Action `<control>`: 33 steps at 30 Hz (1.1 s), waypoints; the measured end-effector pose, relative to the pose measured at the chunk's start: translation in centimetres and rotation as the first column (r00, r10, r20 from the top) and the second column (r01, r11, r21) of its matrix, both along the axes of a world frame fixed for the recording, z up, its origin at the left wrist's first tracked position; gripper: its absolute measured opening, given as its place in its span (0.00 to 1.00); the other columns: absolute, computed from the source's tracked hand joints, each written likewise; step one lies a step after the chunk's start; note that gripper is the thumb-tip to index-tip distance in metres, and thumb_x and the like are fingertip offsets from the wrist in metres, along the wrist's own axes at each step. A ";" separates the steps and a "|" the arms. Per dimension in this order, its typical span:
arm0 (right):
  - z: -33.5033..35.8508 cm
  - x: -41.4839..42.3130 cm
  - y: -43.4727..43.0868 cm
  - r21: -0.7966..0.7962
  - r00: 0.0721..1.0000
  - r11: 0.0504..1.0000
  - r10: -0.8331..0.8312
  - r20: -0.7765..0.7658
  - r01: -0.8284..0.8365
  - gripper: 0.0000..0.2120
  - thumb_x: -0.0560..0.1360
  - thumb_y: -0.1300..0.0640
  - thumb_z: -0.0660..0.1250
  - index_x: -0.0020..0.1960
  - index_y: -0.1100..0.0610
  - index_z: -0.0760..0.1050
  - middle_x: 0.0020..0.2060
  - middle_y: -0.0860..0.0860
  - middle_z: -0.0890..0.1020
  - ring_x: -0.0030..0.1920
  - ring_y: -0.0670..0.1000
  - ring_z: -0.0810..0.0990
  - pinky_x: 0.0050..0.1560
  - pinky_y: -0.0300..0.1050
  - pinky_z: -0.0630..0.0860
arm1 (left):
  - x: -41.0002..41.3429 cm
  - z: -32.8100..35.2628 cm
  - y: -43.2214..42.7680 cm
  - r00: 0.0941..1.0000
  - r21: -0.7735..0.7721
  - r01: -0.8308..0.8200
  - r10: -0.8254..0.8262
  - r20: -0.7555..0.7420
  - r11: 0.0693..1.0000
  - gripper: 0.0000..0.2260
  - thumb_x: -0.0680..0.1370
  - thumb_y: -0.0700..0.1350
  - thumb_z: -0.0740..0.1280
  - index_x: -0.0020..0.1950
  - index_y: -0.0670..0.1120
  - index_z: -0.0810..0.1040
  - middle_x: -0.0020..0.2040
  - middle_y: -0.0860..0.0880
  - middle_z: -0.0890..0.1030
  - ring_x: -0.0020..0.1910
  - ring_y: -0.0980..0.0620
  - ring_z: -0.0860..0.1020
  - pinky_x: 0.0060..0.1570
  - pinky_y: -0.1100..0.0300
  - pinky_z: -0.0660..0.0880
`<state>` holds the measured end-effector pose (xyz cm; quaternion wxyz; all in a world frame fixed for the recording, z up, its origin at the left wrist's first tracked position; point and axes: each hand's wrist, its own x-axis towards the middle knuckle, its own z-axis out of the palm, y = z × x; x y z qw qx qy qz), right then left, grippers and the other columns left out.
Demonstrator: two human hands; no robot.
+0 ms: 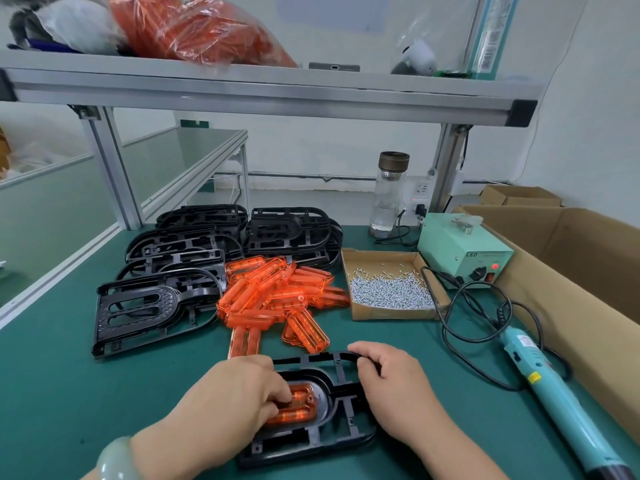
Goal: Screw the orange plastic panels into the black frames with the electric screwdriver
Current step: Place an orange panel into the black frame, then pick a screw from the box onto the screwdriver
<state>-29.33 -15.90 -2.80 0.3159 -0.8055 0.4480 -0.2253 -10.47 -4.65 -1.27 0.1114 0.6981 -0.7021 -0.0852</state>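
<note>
A black frame (332, 434) lies on the green mat in front of me, with an orange panel (298, 407) seated in its oval recess. My left hand (239, 400) presses curled fingertips down on that panel. My right hand (391, 379) grips the frame's curved right end, fingers curled over its rim. A loose pile of orange panels (280, 299) lies behind, and stacked black frames (166, 282) stand to its left and rear. The teal electric screwdriver (554, 400) lies on the mat at the right, untouched.
A shallow cardboard tray of silver screws (388, 292) sits right of the orange pile. Behind it stand a green power supply (464, 254) and a glass bottle (388, 195). A large cardboard box (581, 271) lines the right edge. An aluminium shelf (263, 88) hangs overhead.
</note>
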 end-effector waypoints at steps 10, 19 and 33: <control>5.1 -10.2 -1.7 -0.397 0.859 0.843 -0.467 -0.207 0.363 0.15 0.74 0.44 0.66 0.59 0.45 0.78 0.54 0.47 0.81 0.52 0.53 0.79 0.47 0.44 0.70 | -0.8 -0.1 0.2 1.000 0.048 0.001 -0.002 0.019 0.999 0.11 0.80 0.52 0.60 0.62 0.61 0.75 0.52 0.59 0.69 0.54 0.59 0.74 0.57 0.64 0.69; 1.5 -19.6 -5.6 -0.211 0.590 0.827 -0.527 -0.612 0.520 0.34 0.69 0.30 0.65 0.65 0.52 0.73 0.55 0.50 0.80 0.53 0.51 0.79 0.48 0.43 0.74 | -0.4 0.2 0.4 0.996 0.071 0.054 -0.059 0.069 0.996 0.13 0.81 0.52 0.59 0.64 0.64 0.73 0.57 0.60 0.72 0.67 0.55 0.69 0.74 0.56 0.51; 5.2 -15.2 -1.5 0.455 0.852 0.825 -0.472 0.228 0.335 0.12 0.74 0.56 0.70 0.41 0.66 0.80 0.29 0.58 0.82 0.25 0.54 0.78 0.31 0.45 0.73 | 0.2 0.5 0.1 0.986 0.034 0.161 -0.162 0.048 0.986 0.13 0.81 0.53 0.59 0.65 0.63 0.73 0.59 0.60 0.72 0.57 0.62 0.72 0.58 0.71 0.63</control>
